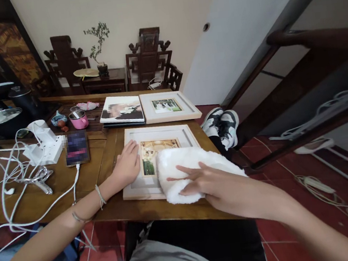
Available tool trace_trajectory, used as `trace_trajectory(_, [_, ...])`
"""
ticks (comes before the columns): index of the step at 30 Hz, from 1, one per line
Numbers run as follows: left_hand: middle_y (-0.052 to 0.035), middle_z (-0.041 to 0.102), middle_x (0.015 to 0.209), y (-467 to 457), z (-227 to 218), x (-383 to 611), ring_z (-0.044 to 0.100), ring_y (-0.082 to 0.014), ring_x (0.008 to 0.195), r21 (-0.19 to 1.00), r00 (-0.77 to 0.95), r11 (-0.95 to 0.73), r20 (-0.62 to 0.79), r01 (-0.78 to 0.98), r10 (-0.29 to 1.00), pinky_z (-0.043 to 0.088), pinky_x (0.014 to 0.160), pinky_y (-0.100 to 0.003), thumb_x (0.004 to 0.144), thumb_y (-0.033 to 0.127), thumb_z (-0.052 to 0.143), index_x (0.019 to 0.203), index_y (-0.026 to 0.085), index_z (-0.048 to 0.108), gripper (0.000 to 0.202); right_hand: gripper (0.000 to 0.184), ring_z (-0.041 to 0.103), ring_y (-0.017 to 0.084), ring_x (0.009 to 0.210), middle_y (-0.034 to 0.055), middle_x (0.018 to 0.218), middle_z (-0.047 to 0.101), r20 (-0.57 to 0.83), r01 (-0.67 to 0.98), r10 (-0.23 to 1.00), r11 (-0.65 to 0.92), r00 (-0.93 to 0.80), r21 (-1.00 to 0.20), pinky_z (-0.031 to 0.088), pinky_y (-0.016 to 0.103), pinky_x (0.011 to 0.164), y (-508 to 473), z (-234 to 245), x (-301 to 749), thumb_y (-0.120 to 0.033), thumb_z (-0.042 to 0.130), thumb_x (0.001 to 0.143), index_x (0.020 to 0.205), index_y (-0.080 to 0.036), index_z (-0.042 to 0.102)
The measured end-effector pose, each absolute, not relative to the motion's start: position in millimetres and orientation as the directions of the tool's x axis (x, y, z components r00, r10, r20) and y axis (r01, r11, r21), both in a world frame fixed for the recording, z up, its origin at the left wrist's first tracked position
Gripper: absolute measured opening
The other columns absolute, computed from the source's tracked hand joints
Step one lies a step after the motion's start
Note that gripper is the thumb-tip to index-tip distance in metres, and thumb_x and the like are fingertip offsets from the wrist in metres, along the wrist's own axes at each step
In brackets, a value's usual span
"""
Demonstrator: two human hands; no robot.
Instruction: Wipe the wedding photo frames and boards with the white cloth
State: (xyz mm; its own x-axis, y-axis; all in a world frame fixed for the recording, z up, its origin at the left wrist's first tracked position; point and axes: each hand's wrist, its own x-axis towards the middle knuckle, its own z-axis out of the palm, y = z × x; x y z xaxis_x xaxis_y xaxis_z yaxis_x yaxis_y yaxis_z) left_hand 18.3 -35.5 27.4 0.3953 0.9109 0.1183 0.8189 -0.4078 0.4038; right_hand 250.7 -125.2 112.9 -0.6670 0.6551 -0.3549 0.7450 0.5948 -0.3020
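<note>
A picture frame [127, 192] with pale wood edges lies flat on the table in front of me. Behind its glass a wide grey-white mat surrounds a small photo [148, 167]. My left hand [129, 164] rests on the frame's left side, fingers laid out flat and holding nothing. A fluffy white cloth [209, 155] covers the right part of the frame and hangs past its right edge. My right hand [200, 180] presses on this cloth with its fingers spread and partly sunk into the pile, gripping it against the glass. The photo's right part is hidden under the cloth.
Behind lie another framed photo [186, 105] and a stack with a picture on top [127, 117]. To the left are a phone [77, 149] on a cable, a white power strip [47, 151], tangled cords and a pink cup [78, 120]. Shoes [227, 125] show beyond the table's right edge.
</note>
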Motion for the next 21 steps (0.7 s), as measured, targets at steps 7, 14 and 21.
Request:
trace_trajectory(7, [-0.0167, 0.035, 0.152, -30.8, 23.8, 14.3, 0.025, -0.0271, 0.144, 0.418, 0.431, -0.450, 0.144, 0.790, 0.891, 0.033, 0.111, -0.055, 0.090, 0.013, 0.034, 0.138, 0.009, 0.042, 0.049, 0.075, 0.012, 0.039, 0.143, 0.0028, 0.154, 0.032, -0.227, 0.666, 0.629, 0.668, -0.744, -0.331, 0.020, 0.075, 0.104, -131.7, 103.4, 190.8, 0.006, 0.038, 0.066, 0.133, -0.023, 0.056])
trace_trajectory(14, [-0.0163, 0.039, 0.149, -27.4, 15.2, 11.6, 0.027, -0.0262, 0.143, 0.414, 0.440, -0.481, 0.197, 0.773, 0.876, 0.030, 0.114, -0.052, 0.093, 0.015, 0.030, 0.134, 0.009, 0.047, 0.044, 0.074, 0.019, 0.033, 0.143, 0.0018, 0.149, 0.041, -0.258, 0.789, 0.747, 0.565, -0.613, -0.240, 0.021, 0.067, 0.110, -148.5, 96.4, 247.0, 0.007, 0.038, 0.060, 0.121, -0.025, 0.066])
trace_trajectory(21, [-0.0159, 0.037, 0.151, -29.9, 17.3, 11.4, 0.026, -0.0274, 0.143, 0.442, 0.458, -0.481, 0.166, 0.757, 0.873, 0.032, 0.111, -0.057, 0.084, 0.003, 0.034, 0.137, 0.011, 0.044, 0.055, 0.058, 0.040, 0.031, 0.134, 0.0054, 0.142, 0.051, -0.140, 0.855, 0.846, 0.491, -0.514, -0.169, 0.034, 0.055, 0.109, -128.7, 89.8, 310.2, 0.002, 0.038, 0.070, 0.110, -0.025, 0.071])
